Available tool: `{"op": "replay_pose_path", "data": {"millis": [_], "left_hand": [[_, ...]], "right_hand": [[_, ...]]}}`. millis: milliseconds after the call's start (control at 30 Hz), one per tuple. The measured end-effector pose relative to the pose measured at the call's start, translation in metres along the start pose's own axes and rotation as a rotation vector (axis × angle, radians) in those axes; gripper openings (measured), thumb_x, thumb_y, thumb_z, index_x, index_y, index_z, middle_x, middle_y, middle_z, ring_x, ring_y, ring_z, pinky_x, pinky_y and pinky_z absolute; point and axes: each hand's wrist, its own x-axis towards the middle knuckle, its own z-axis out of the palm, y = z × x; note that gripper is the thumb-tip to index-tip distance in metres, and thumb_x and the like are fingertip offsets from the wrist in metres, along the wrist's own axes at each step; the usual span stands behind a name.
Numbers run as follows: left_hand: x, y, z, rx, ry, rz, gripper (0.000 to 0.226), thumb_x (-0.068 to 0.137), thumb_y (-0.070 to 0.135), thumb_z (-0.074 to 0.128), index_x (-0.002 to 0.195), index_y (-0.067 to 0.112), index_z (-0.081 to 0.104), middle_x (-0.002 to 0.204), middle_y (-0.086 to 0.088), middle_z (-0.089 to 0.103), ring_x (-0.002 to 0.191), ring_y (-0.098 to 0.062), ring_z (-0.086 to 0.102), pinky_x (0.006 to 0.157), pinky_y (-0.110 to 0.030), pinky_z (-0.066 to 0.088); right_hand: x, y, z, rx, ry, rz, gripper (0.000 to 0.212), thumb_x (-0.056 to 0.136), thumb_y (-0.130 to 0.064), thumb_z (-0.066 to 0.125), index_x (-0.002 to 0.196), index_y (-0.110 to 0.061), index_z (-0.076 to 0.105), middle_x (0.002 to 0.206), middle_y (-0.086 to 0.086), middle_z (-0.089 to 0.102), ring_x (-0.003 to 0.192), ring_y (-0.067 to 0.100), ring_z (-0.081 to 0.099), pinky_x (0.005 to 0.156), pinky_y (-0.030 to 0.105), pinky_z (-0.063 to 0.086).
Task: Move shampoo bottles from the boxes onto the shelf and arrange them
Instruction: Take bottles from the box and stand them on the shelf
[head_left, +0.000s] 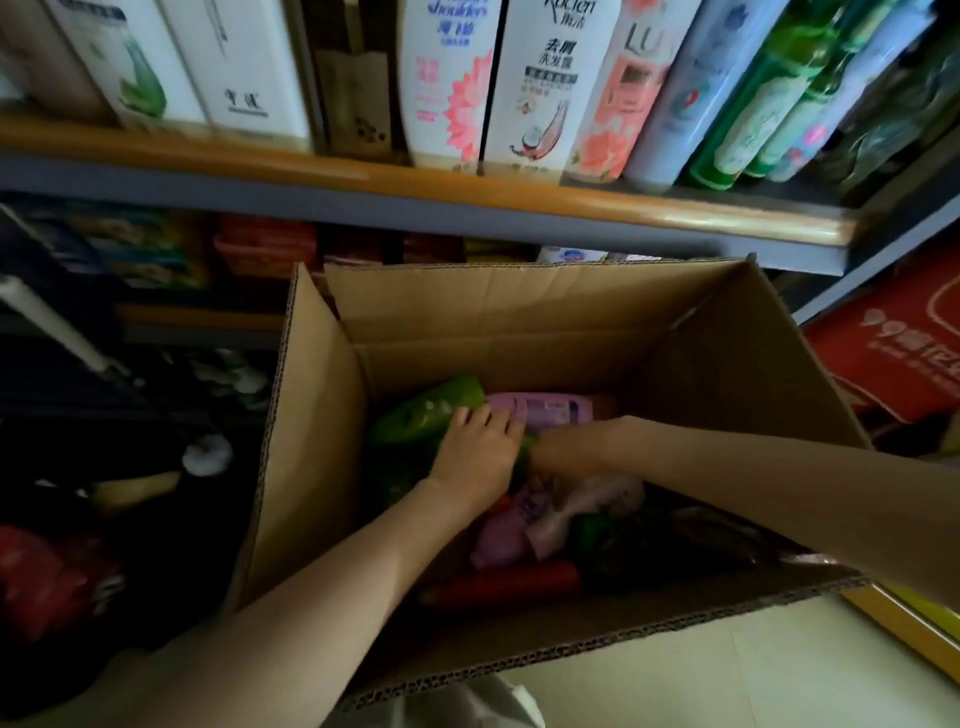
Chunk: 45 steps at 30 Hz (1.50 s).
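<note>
Both hands are seen reaching into the open cardboard box (311, 415) below the shelf (467, 192).
The left hand (475, 454) is laid with relaxed fingers on a green bottle (426, 415); the right hand (558, 447) is mostly hidden, so its grip cannot be told. A pink bottle (550, 413) lies just beyond; other bottles stand on the shelf.

A wooden-edged shelf (467, 189) carries a row of upright shampoo bottles (540, 88), packed side by side. Below it, an open cardboard box (311, 467) sits on the pale floor (727, 675).
</note>
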Motion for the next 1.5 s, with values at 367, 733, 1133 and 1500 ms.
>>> {"op": "replay_pose_path", "data": {"millis": [367,733,1133,1500], "left_hand": [[0.002,0.02,0.019,0.078,0.159,0.057,0.028,0.066,0.018,0.042,0.068,0.012,0.069,0.066,-0.005,0.066,0.063,-0.023,0.063,0.06,-0.027,0.049],[0.004,0.022,-0.02,-0.316,-0.25,0.055,0.056,0.085,0.024,0.054,0.137,0.009,0.038,0.137,-0.014,0.043,0.125,-0.032,0.043,0.096,-0.036,0.038],[0.001,-0.031,-0.191,-0.626,0.621,0.006,0.045,0.074,0.016,0.077,0.116,0.012,0.06,0.11,-0.006,0.065,0.108,-0.023,0.053,0.09,-0.035,0.044],[-0.028,-0.088,-0.276,0.069,1.17,0.302,0.068,0.075,-0.013,0.062,0.133,0.017,0.044,0.132,-0.008,0.034,0.121,-0.026,0.038,0.102,-0.039,0.042]], "right_hand": [[0.0,-0.001,0.05,-0.356,-0.182,0.073,0.05,0.084,-0.025,0.067,0.131,-0.016,0.051,0.138,0.004,0.047,0.129,0.028,0.042,0.103,0.046,0.039],[-0.073,0.013,-0.015,0.186,0.329,0.126,0.049,0.076,-0.04,0.072,0.113,-0.009,0.062,0.113,0.006,0.062,0.104,0.023,0.057,0.071,0.024,0.04],[-0.2,-0.004,-0.153,1.251,0.885,-0.344,0.036,0.086,-0.048,0.052,0.085,-0.013,0.062,0.086,-0.002,0.059,0.076,0.014,0.05,0.066,0.024,0.042],[-0.218,-0.058,-0.181,1.411,0.884,-0.759,0.009,0.082,-0.009,0.06,0.088,-0.014,0.055,0.055,-0.01,0.053,0.037,-0.001,0.033,0.034,0.01,0.023]]}}
